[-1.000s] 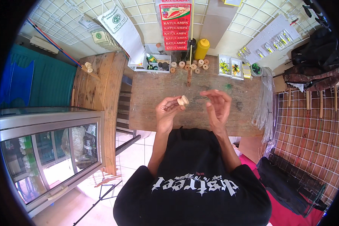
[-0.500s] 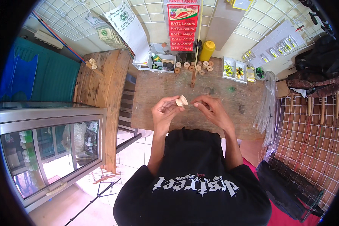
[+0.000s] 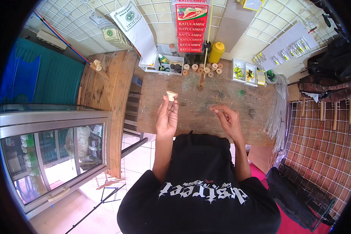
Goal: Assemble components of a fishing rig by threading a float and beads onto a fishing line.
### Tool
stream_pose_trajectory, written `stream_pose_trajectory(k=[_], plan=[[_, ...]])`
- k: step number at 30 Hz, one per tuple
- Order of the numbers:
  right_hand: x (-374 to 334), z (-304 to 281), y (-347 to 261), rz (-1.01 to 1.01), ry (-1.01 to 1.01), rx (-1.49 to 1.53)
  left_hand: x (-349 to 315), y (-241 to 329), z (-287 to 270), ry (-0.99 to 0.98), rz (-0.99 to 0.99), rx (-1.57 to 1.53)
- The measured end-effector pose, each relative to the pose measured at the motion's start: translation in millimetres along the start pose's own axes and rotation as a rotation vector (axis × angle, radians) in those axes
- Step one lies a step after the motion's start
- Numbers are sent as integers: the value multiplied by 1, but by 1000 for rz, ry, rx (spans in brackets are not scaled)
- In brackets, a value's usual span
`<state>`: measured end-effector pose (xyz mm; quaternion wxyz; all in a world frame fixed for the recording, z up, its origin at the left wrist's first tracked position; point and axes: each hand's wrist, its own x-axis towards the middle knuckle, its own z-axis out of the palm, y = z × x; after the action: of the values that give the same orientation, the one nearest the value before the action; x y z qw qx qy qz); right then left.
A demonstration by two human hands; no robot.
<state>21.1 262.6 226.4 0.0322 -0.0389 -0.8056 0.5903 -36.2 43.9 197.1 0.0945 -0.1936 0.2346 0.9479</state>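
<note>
Raised over the left part of the worktable, my left hand (image 3: 167, 117) holds a small pale wooden spool (image 3: 171, 95) upright between thumb and fingertips. From the spool a thin, faint line (image 3: 193, 102) runs across to my right hand (image 3: 227, 119), whose thumb and forefinger are pinched together on it. That hand is lower and nearer to me, apart from the spool. Loose loops of thin line seem to lie on the wooden tabletop (image 3: 156, 84) beyond it, too fine to trace.
Several wooden spools (image 3: 201, 71) stand along the table's back edge beside a yellow squeeze bottle (image 3: 217, 52). A white organizer box (image 3: 158, 68) sits back left, white trays (image 3: 244, 72) of small colourful pieces back right. At left is a glass-fronted cabinet (image 3: 56, 117).
My left hand has tilted upright and carried the spool left and away from me. My right hand has shifted right and nearer, widening the gap with the line stretched between.
</note>
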Motion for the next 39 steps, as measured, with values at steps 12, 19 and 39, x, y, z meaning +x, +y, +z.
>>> stream_pose_trajectory(k=[12, 19, 39], plan=[[-7, -4, -24, -38, -41, -116, 5, -10, -4, 62, 41, 79], [-2, -7, -7, -70, 11, -183, -3, -5, 5, -75, 385, 578], [12, -27, 30, 28, 487, -542, -12, 28, 6, -541, 30, 911]])
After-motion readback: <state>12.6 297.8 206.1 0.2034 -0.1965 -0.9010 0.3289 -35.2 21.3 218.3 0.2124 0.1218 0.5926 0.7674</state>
